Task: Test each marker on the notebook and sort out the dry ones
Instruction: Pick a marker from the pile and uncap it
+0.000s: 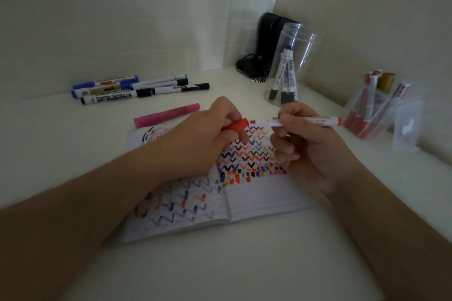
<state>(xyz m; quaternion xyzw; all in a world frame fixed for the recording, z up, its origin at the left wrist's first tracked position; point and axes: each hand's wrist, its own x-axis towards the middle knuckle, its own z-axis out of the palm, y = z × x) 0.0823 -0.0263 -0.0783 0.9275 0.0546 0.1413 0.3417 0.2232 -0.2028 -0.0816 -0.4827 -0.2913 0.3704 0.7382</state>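
Both hands are up over the open notebook point(256, 195), and here is the gap that matters: the red cap point(236, 125), pinched in the left hand point(208, 134), sits just beside the bare tip of the red marker point(300, 121), which the right hand point(305, 144) grips around its white barrel. The marker's long axis runs nearly level, left to right, tip aimed straight at the cap's mouth, tail end poking out past the right fingers. Cap and tip are apart but only just, on one line. Whether it goes down to the page or back into the cap, I can't say. The page beneath is lined paper, crowded with red, blue and black zigzags. Smooth plastic barrels everywhere: a pink marker point(167, 115) lies just beyond the notebook, a loose row of whiteboard markers point(137, 89) further back left, a clear tall cup point(291, 66) holding several black-tipped ones, and a clear angular holder point(374, 110) of red ones at right
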